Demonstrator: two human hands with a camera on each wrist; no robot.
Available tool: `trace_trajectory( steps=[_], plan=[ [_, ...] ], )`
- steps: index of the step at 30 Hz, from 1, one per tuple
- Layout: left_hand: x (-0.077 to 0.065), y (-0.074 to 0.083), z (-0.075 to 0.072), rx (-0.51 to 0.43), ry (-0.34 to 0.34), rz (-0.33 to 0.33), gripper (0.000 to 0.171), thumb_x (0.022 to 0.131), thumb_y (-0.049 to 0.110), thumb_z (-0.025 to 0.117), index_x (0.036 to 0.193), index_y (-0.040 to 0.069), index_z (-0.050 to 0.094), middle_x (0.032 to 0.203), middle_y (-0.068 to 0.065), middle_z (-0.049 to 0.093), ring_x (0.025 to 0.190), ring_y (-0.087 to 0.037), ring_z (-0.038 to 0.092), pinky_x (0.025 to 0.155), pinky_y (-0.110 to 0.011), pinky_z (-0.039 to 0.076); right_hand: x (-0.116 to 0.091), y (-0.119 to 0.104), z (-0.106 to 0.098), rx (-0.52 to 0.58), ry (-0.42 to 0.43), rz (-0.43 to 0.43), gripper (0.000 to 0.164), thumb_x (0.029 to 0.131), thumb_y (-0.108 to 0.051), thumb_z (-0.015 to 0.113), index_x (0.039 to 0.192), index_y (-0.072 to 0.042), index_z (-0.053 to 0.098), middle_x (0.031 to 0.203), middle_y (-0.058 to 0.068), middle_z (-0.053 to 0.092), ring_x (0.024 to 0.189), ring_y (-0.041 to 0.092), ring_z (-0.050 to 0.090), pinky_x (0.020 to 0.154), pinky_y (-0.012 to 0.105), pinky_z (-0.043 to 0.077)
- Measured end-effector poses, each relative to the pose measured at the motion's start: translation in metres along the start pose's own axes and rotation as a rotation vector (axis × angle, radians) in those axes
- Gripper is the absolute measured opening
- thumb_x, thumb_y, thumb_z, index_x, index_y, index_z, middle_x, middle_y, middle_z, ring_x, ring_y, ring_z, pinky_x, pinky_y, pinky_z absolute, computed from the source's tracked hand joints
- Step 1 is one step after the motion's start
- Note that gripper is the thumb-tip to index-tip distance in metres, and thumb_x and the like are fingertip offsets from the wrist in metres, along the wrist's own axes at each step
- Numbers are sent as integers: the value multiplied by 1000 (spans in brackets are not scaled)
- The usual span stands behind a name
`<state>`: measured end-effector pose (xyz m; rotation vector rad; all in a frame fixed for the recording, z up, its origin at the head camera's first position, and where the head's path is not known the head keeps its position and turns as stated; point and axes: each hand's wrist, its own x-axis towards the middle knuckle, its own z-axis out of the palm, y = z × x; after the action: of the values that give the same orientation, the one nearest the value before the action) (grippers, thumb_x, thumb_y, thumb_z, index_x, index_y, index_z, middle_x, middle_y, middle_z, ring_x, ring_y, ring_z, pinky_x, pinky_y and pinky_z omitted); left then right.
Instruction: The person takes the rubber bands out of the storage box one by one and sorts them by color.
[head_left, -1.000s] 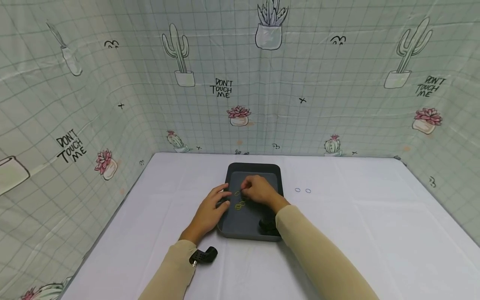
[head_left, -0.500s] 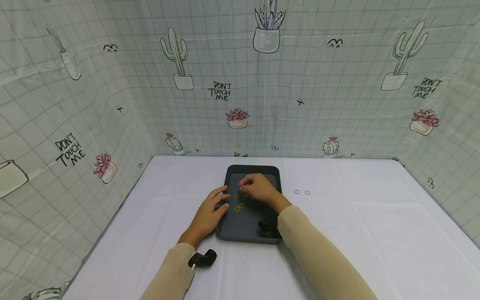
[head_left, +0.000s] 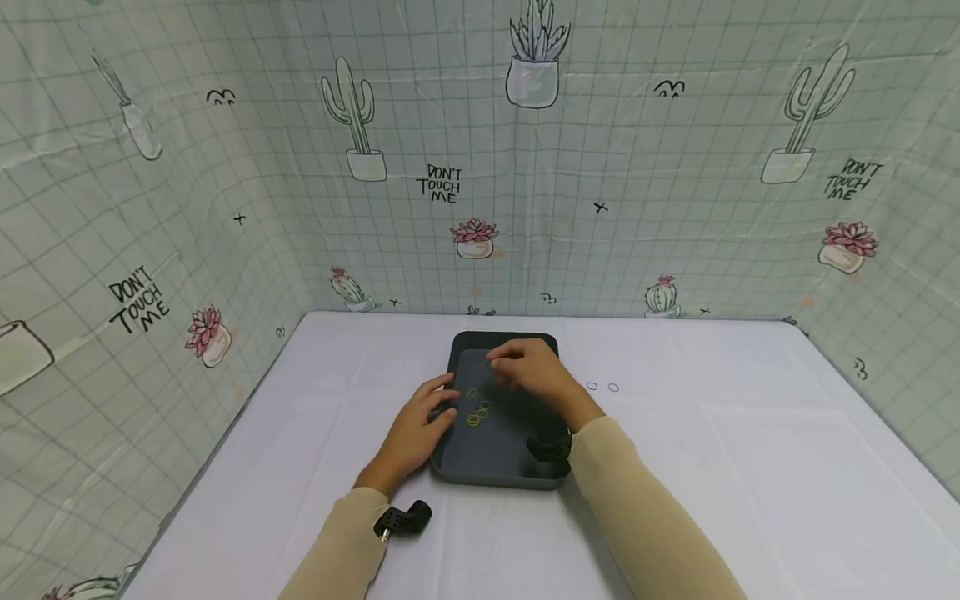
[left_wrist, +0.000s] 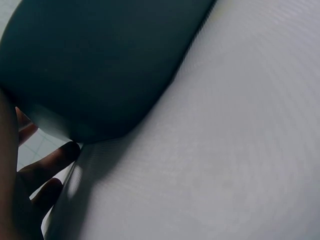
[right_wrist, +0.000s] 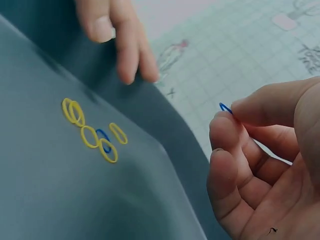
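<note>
My right hand (head_left: 538, 372) is over the far part of a dark grey tray (head_left: 491, 462). In the right wrist view, its thumb and index finger pinch a small blue rubber band (right_wrist: 225, 108), part of which is hidden by the fingertips. Several yellow rubber bands (right_wrist: 90, 136) lie grouped on the tray floor, and another blue rubber band (right_wrist: 101, 133) lies among them, partly under a yellow one. My left hand (head_left: 411, 433) rests at the tray's left side with its fingers extended at the rim.
On the white table (head_left: 712, 467), to the right of the tray, two blue rubber bands (head_left: 613, 387) lie side by side. A cactus-printed cloth (head_left: 570, 250) hangs behind the table and along both sides.
My right hand has come up from the tray floor and shifted a little to the right, pinching the blue band. The left hand keeps its place at the rim.
</note>
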<state>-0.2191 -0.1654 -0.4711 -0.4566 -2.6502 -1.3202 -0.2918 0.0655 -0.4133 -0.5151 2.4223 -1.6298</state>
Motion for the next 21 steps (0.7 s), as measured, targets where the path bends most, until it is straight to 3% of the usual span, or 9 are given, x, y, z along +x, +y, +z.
trace_trajectory(
  steps=[5,12,21],
  plan=[
    [-1,1,1,-3,7,-1,33,102,21,59,132,8,65,154,6,42,145,-21,34,115,-51,31,-7,3,-6,81,24,14,23,98,-17,66,116,-6,73,108,21,70,96,38,67,75,40,56],
    [-2,-1,4,-3,1,-3,33,101,21,59,132,9,65,154,5,43,145,-22,34,114,-51,32,-18,8,-8,136,34,49,24,98,-12,64,117,0,70,98,10,70,99,44,63,78,45,56],
    [0,-1,2,-5,0,-2,34,102,22,58,132,8,65,155,6,42,145,-20,33,114,-50,32,-29,9,-15,177,91,29,26,97,-17,65,118,-3,70,110,26,65,95,40,64,77,44,57]
  ],
)
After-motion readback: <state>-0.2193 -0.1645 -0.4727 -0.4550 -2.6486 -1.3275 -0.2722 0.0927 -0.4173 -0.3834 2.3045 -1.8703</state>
